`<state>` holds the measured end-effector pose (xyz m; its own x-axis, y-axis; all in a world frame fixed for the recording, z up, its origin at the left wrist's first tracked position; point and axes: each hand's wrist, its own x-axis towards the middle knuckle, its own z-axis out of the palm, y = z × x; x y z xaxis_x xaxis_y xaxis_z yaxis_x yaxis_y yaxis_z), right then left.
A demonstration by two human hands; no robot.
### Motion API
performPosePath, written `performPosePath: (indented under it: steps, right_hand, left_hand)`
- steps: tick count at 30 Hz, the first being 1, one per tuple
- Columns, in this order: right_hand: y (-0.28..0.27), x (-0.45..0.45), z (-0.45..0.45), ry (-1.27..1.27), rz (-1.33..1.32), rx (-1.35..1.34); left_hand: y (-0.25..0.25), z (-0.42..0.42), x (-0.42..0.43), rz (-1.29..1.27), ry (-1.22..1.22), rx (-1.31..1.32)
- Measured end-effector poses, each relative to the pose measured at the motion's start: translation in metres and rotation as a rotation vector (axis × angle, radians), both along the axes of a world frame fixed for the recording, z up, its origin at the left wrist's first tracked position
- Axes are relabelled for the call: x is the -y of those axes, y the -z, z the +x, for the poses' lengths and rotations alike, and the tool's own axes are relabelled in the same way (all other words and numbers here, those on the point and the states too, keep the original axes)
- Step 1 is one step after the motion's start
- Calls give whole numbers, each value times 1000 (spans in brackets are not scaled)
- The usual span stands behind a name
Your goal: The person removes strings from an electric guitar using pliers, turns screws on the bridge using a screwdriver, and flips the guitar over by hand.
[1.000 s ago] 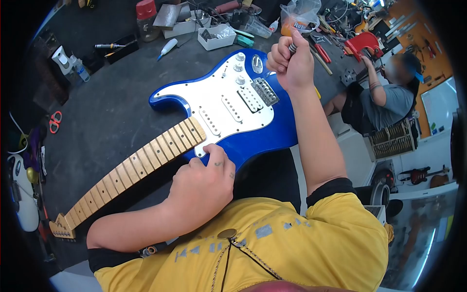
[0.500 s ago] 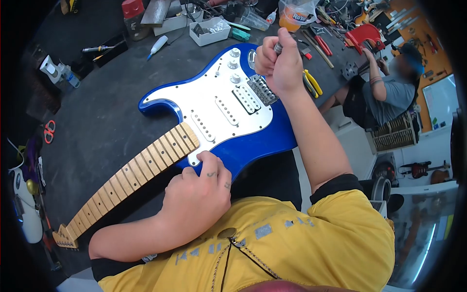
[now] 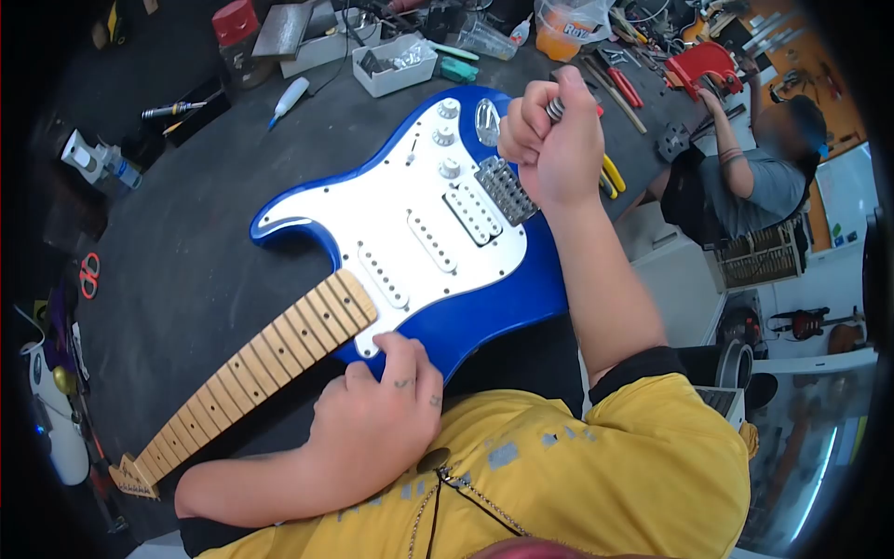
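A blue electric guitar (image 3: 503,303) with a white pickguard (image 3: 363,200) lies face up, strings off, its maple neck (image 3: 247,382) reaching to the lower left. My left hand (image 3: 382,410) grips the body edge by the horn beside the neck, fingertips at the pickguard's tip. Over the body's far end, my right hand (image 3: 563,140) is a fist around a ribbed grey metal piece (image 3: 556,109); most of that piece is hidden. Near this fist are the metal bridge (image 3: 507,191), the oval jack plate (image 3: 487,121) and white knobs (image 3: 447,138).
Beyond the guitar stand a white parts tray (image 3: 396,74) and a tub with orange contents (image 3: 559,37). Yellow-handled pliers (image 3: 611,175) lie right of my fist. Red scissors (image 3: 89,275) are at far left. A person (image 3: 764,186) sits at right near a red vise (image 3: 703,70).
My right fist has shifted slightly right and down, its grip still closed. The guitar sits a little lower and further left in view, while my left hand keeps hold of its edge.
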<state>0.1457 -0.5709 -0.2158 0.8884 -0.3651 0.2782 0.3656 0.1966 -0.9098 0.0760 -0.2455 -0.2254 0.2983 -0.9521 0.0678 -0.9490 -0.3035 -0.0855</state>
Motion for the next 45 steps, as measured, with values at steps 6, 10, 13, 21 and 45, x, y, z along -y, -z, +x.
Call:
performPosePath:
  steps: [6, 10, 13, 21, 45]
  right_hand:
    - [-2, -2, -7, 14, -66, 0]
    - [5, 1, -3, -5, -39, -24]
    - [20, 1, 2, -14, -41, -101]
    - [-1, 3, -8, 22, -26, 95]
    - [-59, -26, -7, 43, -1441, 163]
  left_hand:
    - [3, 3, -1, -7, 27, -30]
    - [3, 3, -2, -11, 31, -26]
    - [4, 3, -2, -19, 29, -10]
    - [3, 2, -2, -22, 29, -15]
    - [-7, -39, -13, 178, -124, 49]
